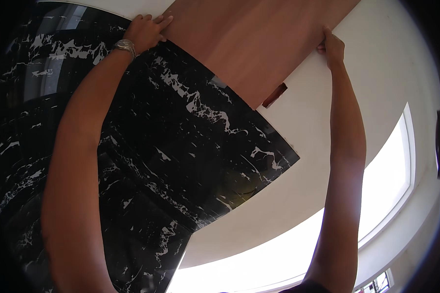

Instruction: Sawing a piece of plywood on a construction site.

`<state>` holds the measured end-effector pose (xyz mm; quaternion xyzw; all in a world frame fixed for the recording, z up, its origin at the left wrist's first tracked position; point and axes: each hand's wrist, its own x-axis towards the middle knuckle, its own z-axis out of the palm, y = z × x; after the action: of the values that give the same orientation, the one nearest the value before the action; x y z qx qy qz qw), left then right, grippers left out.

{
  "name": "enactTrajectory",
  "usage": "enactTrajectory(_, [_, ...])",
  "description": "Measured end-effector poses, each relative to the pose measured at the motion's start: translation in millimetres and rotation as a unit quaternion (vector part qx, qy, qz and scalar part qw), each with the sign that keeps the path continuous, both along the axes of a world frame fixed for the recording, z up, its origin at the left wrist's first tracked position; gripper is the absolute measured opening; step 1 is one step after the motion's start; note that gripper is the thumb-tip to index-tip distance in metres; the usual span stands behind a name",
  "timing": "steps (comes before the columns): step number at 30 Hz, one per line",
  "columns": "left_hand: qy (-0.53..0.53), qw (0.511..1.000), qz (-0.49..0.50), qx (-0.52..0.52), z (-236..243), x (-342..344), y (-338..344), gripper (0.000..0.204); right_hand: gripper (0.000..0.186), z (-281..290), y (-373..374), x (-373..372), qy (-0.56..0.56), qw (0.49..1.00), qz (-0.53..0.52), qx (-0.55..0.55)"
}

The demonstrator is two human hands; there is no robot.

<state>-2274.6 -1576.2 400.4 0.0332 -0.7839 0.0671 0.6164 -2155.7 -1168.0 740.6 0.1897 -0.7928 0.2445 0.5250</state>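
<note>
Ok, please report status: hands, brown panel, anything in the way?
Left hand at left edge of brown panel, right hand at right edge. Panel borders black marbled surface. Small reddish piece near panel's lower corner, obstruction unclear.

Brown panel (244,41) wood-look, smooth, semi-matt; blk slabs (181,141) v. glossy, marble-look; wall (391,73) matt; watch (125,45) shiny metal.

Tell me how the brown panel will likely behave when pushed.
The brown panel seems stiff: its edges look straight, without sagging, near the left hand and right hand. Its smooth-looking face may be slippery. Being far broader than either hand, it could twist if pushed off-centre.
</note>
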Motion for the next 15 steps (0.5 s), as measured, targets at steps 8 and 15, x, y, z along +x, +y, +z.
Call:
enactTrajectory(8, [-0.055, 0.996, -0.043, 0.05, 4.8, 14.1, 5.5, 0.071, 0.059, 10.6, 8.7, -3.4, -0.047, 0.997, -0.011, 0.053])
enactTrajectory(15, [-0.194, 0.968, -0.161, 0.022, 53.7, -16.0, -45.9, 0.048, 0.059, 8.1, 2.9, 1.5, -0.098, 0.994, -0.025, 0.049])
